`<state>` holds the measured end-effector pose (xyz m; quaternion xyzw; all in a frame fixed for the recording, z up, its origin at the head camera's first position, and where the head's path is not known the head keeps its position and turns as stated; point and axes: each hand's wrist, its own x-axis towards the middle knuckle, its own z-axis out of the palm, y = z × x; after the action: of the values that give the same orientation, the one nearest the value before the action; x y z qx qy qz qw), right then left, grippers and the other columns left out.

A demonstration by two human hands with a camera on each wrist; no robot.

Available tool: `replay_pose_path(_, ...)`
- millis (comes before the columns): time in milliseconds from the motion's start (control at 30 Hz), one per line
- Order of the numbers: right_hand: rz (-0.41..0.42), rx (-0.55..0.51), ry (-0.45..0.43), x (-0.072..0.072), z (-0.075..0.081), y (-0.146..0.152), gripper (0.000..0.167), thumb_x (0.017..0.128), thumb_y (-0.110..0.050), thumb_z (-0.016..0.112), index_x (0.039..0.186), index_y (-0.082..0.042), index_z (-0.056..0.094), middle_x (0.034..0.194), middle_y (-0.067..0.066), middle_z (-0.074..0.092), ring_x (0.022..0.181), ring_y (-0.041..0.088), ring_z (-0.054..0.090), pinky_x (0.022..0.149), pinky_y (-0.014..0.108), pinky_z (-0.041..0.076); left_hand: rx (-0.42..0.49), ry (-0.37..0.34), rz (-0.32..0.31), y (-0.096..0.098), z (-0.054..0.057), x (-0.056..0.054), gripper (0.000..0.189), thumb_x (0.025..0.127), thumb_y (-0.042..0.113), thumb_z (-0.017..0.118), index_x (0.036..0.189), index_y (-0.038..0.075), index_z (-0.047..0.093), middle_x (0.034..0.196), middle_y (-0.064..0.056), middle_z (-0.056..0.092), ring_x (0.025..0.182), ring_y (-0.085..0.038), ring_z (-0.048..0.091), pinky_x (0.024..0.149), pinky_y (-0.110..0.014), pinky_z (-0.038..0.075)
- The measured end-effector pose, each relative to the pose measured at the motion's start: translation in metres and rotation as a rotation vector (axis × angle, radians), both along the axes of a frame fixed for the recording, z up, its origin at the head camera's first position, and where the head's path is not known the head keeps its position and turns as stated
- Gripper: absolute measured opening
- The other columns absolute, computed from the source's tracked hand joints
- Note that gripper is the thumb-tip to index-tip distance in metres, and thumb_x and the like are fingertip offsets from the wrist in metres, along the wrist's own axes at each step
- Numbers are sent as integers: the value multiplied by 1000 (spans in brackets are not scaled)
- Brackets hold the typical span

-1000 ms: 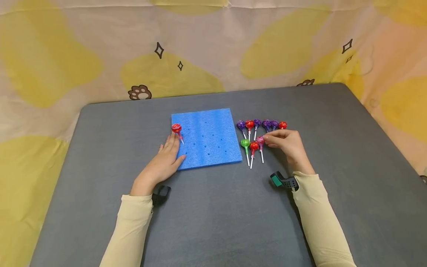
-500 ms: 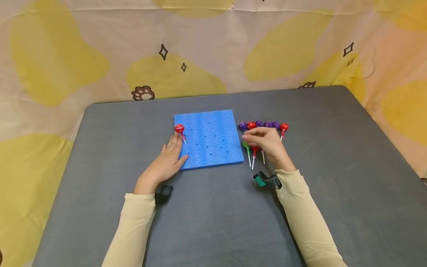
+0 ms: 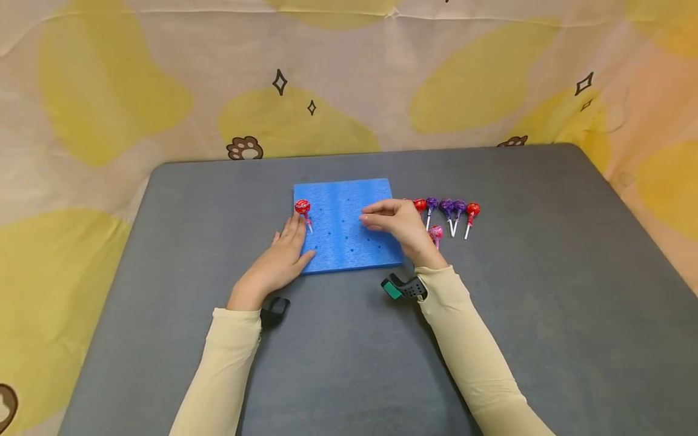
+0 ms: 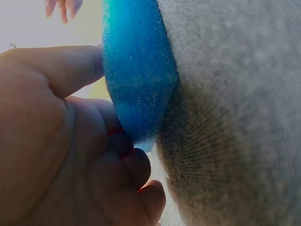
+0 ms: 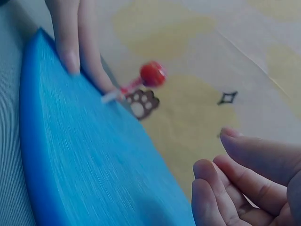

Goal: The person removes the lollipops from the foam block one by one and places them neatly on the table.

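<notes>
A blue foam board (image 3: pixel 340 257) dotted with small holes lies on the table. Over its left edge rests my left hand (image 3: pixel 276 260), thumb on the board's face, the other fingers along the side. Just beyond those fingertips a red lollipop (image 3: pixel 302 208) stands stick-down in the board, its head raised off the surface in the right wrist view. My right hand (image 3: pixel 400 225) hovers above the board's right part. In the right wrist view its thumb and fingers are loosely bent and apart, with nothing between them.
Right of the board lie several wrapped lollipops: purple ones (image 3: pixel 446 207), a red one (image 3: pixel 472 209) and a pink one (image 3: pixel 436 232). My right hand and wrist cover others. The grey table (image 3: pixel 338 357) ends at a patterned cloth (image 3: pixel 349 79) behind.
My right hand has left the pink lollipop and moved left over the board, leaving that lollipop lying on the table. The left hand stays on the board's edge.
</notes>
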<state>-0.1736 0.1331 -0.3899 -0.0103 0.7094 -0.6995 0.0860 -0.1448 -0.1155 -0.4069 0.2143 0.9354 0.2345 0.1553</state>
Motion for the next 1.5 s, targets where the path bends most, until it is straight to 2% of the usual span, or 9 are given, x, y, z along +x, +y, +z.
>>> replay_pose_path(300, 57, -99, -4, -9, -9, -44, 24, 82, 6, 67, 103, 18, 63, 84, 8, 69, 77, 14, 67, 79, 35, 54, -10, -10, 21, -1, 0, 0, 72, 100, 30, 44, 148, -6, 4, 155, -19, -8, 142, -34, -5, 112, -53, 5)
replay_pose_path(567, 57, -139, 12, -12, -16, -67, 25, 82, 7, 67, 104, 18, 63, 88, 13, 70, 79, 12, 66, 79, 34, 54, 1, -7, 10, 1, 1, 0, 71, 100, 29, 44, 148, -7, 6, 155, -20, -6, 142, -35, -4, 112, -53, 5)
replay_pose_path(733, 35, -60, 73, -13, -21, -81, 22, 81, 3, 71, 100, 12, 67, 93, 18, 70, 79, 12, 66, 76, 30, 55, 4, -2, 5, 0, 2, 0, 70, 100, 28, 43, 147, -7, 6, 155, -21, -5, 142, -35, -4, 112, -53, 5)
replay_pose_path(1100, -35, 151, 184, -10, -26, -93, 21, 78, -6, 77, 95, 3, 72, 90, 13, 71, 79, 16, 69, 73, 25, 53, 6, 14, 3, 0, 0, 1, 68, 100, 28, 43, 147, -8, 10, 155, -22, -4, 142, -36, -2, 112, -54, 6)
replay_pose_path(1333, -53, 290, 273, -5, -32, -99, 19, 77, -11, 78, 92, -1, 73, 86, 9, 72, 76, 13, 69, 69, 23, 52, 3, 17, 7, 0, 1, 3, 65, 100, 25, 44, 145, -12, 14, 153, -26, -1, 142, -38, -1, 111, -54, 6)
replay_pose_path(1500, -79, 312, 317, -6, -31, -101, 15, 78, -10, 78, 88, -1, 73, 83, 9, 72, 73, 14, 69, 66, 23, 52, 11, 21, 9, 0, 1, 3, 67, 100, 26, 43, 146, -10, 11, 154, -25, -1, 142, -37, -2, 112, -54, 6)
